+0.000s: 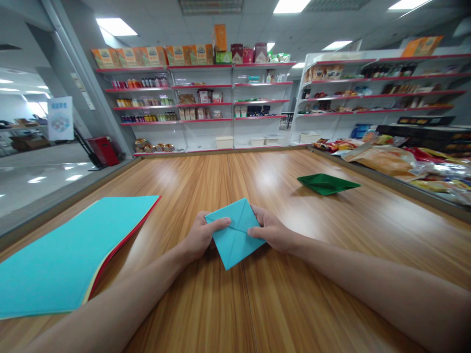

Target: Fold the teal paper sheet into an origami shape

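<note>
A square of folded light-blue paper (235, 247) is held above the wooden table, its crease lines crossing near the middle. My left hand (202, 234) grips its left edge, thumb flat on top and the fingers hidden beneath. On the right edge, my right hand (273, 230) pinches the paper the same way, its thumb close to the centre. A dark green folded paper piece (326, 184) lies on the table beyond my right hand. Over on the left rests a stack of coloured paper sheets (73, 250), light blue on top with yellow and red edges below.
The wooden table (176, 181) has a raised rim. Packaged snacks (390, 162) are heaped along its right side. Stocked shelves (200, 103) stand behind it, with more shelving (371, 93) at right. A red box (103, 151) and a sign board (61, 118) are at left.
</note>
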A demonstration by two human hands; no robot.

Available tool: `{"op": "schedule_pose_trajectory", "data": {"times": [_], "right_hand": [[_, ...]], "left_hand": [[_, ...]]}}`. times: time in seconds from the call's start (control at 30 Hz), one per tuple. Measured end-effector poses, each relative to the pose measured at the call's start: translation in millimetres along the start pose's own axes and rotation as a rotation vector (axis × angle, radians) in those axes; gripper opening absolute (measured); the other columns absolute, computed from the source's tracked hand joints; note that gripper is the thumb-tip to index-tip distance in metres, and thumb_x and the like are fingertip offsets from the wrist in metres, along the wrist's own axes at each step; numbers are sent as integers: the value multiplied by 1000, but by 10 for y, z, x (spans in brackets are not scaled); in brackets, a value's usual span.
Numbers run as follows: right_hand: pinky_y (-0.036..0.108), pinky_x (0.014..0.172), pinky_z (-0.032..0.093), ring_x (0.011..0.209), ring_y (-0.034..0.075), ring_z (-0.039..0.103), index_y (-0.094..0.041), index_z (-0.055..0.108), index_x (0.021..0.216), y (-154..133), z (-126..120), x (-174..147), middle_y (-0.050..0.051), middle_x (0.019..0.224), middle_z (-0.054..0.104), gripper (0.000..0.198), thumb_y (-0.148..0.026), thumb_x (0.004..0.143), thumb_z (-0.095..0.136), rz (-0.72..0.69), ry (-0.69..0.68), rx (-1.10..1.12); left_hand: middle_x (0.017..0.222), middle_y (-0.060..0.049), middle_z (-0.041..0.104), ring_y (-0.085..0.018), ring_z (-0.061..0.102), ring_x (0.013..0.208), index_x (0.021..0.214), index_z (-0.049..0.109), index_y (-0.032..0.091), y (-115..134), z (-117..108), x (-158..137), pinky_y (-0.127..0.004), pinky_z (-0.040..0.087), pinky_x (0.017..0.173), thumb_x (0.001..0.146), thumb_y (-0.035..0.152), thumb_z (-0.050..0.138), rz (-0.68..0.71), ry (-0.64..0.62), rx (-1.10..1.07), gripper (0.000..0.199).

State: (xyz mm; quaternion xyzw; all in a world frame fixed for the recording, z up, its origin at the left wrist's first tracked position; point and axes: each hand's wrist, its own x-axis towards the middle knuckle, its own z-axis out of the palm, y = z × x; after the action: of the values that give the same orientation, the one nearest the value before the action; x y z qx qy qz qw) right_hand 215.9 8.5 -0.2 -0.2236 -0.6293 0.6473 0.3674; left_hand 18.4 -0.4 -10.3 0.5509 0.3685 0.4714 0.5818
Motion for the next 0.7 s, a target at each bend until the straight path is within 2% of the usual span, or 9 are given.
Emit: {"op": "schedule_pose_trajectory", "data": {"times": [0.33, 0.53, 0.7], "right_hand": [[24, 61, 49, 74, 14, 60, -14, 52, 107, -6, 6, -2, 5, 92, 64, 46, -14, 62, 61, -30, -4, 12], [22, 41, 48, 52, 12, 57, -15, 47, 114, -18, -1, -23, 0, 76, 60, 51, -16, 65, 59, 29, -9, -10], [21, 44, 49, 56, 11, 57, -14, 48, 112, 31, -31, -8, 1, 77, 60, 49, -17, 65, 60, 10, -1, -1]], "left_hand": [[44, 5, 39, -6, 35, 37, 52, 46, 15, -5, 10, 5, -20, 25, 37, 66, 38, 73, -13, 30, -43, 38], [51, 0, 52, -10, 47, 44, 63, 59, 10, 20, 37, 13, -22, 34, 44, 63, 37, 74, -27, 72, -128, 31], [49, 2, 48, -9, 43, 42, 60, 57, 11, -13, 10, 24, -22, 32, 42, 65, 36, 74, -19, 63, -114, 31]]}}
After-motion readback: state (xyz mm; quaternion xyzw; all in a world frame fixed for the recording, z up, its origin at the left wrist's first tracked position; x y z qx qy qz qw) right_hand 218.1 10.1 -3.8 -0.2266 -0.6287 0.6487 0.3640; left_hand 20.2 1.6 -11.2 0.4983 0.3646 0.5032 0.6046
